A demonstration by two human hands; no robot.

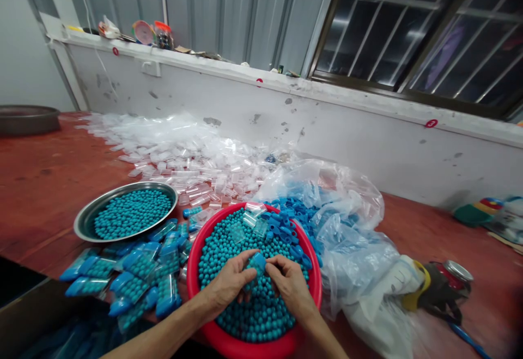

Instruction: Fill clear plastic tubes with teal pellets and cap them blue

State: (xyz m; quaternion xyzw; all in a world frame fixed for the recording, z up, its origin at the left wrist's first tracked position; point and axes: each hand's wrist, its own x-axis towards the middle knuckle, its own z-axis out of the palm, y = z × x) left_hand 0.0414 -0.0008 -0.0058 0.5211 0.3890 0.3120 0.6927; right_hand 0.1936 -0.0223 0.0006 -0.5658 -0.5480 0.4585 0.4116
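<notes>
Beads (224, 250) fill red basin (193, 272); left grip (231, 283) clasps blue-tipped case (256, 262); right grip's (292, 285) hold unclear.

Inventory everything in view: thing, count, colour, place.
Basin: one, red, centre
Steel dish: one, silver, left
Beads: uncountable, teal, in both
Filled packs: many, clear/blue, front left
Empty sleeves: many, clear, behind basin
Loose caps: many, blue, basin's right side
Plastic bagging: uncounted, clear, right
Tub: one, brown, far left
Metal-lidded jar: one, red, right
Ledge clutter: several, mixed, back
Window: one, dark, upper right
Table: one, red, underneath
Left hand: one, bare, holding capped pack
Right hand: one, bare, over basin
</notes>
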